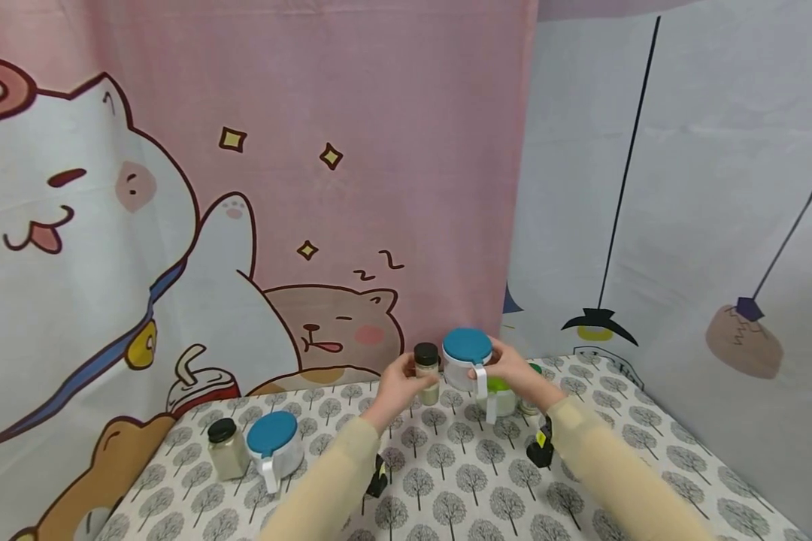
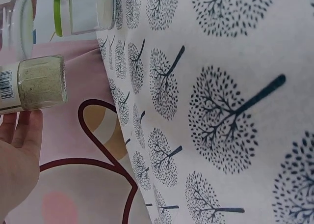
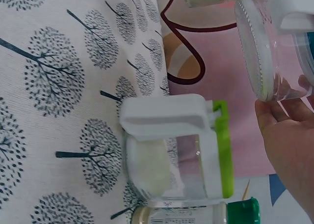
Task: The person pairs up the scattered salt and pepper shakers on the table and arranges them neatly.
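Note:
My left hand [image 1: 394,391] grips a small glass spice jar [image 1: 428,376] with a black lid. Pale powder and a barcode label show on that jar in the left wrist view, where its base is clear of the cloth. My right hand [image 1: 514,373] holds a clear seasoning pot [image 1: 459,373] with a blue lid and a white handle, also raised off the table. The two held containers are side by side. Below the right hand stands a green-lidded seasoning pot [image 3: 167,160] with pale contents. Close to it is a green-capped bottle [image 3: 186,215], partly hidden by the right hand in the head view.
On the table's left side stand another black-lidded jar [image 1: 228,457] and another blue-lidded pot [image 1: 286,454], close together. A tree-patterned cloth [image 1: 440,492] covers the table. Cartoon-printed curtains [image 1: 406,150] hang behind it and along the right.

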Available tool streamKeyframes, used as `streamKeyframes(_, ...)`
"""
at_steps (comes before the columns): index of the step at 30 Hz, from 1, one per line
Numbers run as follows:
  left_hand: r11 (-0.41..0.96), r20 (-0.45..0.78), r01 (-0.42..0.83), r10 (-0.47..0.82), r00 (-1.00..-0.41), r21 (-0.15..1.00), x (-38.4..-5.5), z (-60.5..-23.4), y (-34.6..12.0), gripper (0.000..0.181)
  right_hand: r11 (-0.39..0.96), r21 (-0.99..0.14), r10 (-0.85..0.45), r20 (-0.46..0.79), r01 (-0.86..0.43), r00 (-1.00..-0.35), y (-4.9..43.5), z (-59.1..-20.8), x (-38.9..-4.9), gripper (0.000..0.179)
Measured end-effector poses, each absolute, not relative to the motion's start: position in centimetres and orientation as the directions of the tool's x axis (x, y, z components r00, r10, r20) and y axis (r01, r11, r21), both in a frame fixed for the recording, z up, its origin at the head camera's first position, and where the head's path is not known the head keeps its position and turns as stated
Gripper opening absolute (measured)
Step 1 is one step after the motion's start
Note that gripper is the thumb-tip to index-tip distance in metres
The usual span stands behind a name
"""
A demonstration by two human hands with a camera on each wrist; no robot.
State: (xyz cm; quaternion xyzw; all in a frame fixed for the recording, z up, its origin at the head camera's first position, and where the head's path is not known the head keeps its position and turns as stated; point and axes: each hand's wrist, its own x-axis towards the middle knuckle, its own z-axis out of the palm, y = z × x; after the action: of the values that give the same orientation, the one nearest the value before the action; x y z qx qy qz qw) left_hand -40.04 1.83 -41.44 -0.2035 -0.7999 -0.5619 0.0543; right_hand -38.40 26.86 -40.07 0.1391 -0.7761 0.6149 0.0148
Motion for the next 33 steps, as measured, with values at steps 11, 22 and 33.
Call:
streamKeyframes(11,0.294,0.328,0.399,0.263,-0.907,0.869,-39.7,-41.8,0.6,0.043,0.183,-0.953,-0.220,0.202,-0.243,-0.954,25.9,-41.0,-38.1,0.084)
streamKeyframes(22,0.295,0.312,0.378,0.247,-0.917,0.877,-39.0,-42.3,-0.3,0.043,0.150,-0.957,-0.246,0.208,-0.249,-0.947,24.1,-41.6,-37.6,0.089)
streamKeyframes(33,0.284,0.329,0.384,0.223,-0.918,0.879,-38.7,-42.7,-1.7,0.042,0.090,-0.964,-0.277,0.216,-0.249,-0.936,22.7,-41.9,-37.0,0.085)
